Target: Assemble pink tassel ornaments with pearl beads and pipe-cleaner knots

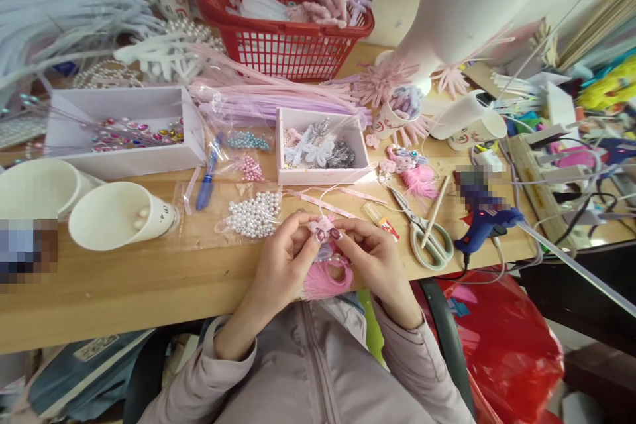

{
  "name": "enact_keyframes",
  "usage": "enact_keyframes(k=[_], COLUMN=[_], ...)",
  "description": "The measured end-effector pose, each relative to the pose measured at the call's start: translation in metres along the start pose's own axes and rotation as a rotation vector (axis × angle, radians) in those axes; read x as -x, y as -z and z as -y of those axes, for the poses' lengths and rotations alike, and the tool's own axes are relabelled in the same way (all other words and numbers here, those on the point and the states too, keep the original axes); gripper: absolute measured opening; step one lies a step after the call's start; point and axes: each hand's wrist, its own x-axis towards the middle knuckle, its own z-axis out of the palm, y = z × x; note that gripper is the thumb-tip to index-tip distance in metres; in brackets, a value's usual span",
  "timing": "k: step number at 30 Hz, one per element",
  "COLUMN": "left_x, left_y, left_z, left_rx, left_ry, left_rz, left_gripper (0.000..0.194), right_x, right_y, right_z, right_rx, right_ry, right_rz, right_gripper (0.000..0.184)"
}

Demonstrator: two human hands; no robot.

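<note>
Both my hands pinch a small pink flower-like charm (322, 228) at the table's front edge. My left hand (284, 257) grips it from the left with thumb and fingertips. From the other side my right hand (376, 253) closes on it, thumbs nearly meeting. A thin white cord rises from the charm. Below it hang beads and a fluffy pink tassel (328, 279). Just beyond the left hand lies a bag of white pearl beads (254, 214). To the right of the right hand rest scissors (431, 238) and a blue glue gun (484, 215).
A white box of gems (124, 162) and a smaller box of trinkets (325, 175) stand behind. Paper cups (106, 218) are at the left. A red basket (293, 30) stands at the back. Another tassel charm (417, 179) lies right of the small box. A power strip with cables (541, 192) runs along the right.
</note>
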Motion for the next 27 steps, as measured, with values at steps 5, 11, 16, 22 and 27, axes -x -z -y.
enact_keyframes(k=[5,11,16,22,27], left_x=[0.001,0.001,0.001,0.002,0.002], left_y=[0.001,0.001,0.001,0.007,0.016], left_z=[-0.002,-0.004,-0.005,-0.006,-0.01], left_rx=[0.004,-0.01,-0.017,-0.07,-0.168], left_ry=[0.006,0.01,0.026,-0.019,-0.219], left_rz=[0.012,0.032,0.055,0.0,-0.271], left_gripper=[0.014,0.015,0.019,0.028,0.008], right_x=[0.0,0.002,0.002,-0.001,-0.003], right_y=[-0.002,-0.002,0.0,0.0,-0.001], right_z=[0.003,0.001,0.0,0.001,0.002], right_rx=[0.012,0.049,0.057,0.005,-0.033], right_ry=[0.056,0.109,0.131,0.138,0.113], right_rz=[-0.011,-0.038,-0.044,-0.076,-0.094], right_gripper=[0.021,0.016,0.012,0.008,0.007])
